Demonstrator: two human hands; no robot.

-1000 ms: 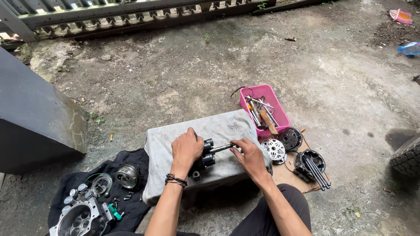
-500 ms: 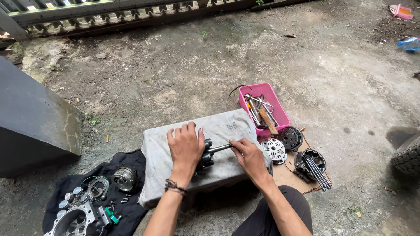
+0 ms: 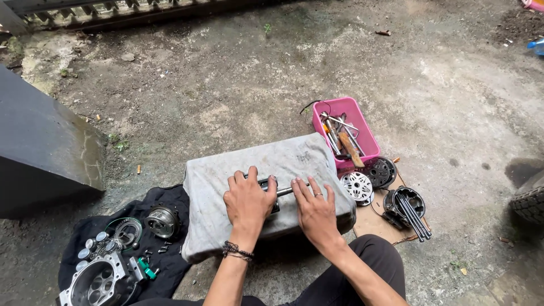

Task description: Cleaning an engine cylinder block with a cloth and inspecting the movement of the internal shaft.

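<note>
My left hand (image 3: 247, 201) lies over a dark metal engine part with a steel shaft (image 3: 281, 191) on a grey cloth-covered block (image 3: 221, 181). Its fingers curl over the part, covering most of it. My right hand (image 3: 315, 211) rests flat on the cloth just right of the part, fingers spread, fingertips touching the shaft. A braided band sits on my left wrist and a ring on my right hand.
A pink tray (image 3: 362, 133) of tools stands behind the block at right. Round metal discs (image 3: 358, 186) and a housing with rods (image 3: 407, 205) lie on cardboard. A black cloth (image 3: 164, 263) at left holds a cylinder head (image 3: 101, 280) and small parts. A dark slab (image 3: 39, 147) stands at far left, a tyre (image 3: 530, 198) at right.
My left hand has slid down over the part and closed on it. My right hand has let go of the shaft and now lies flat beside it.
</note>
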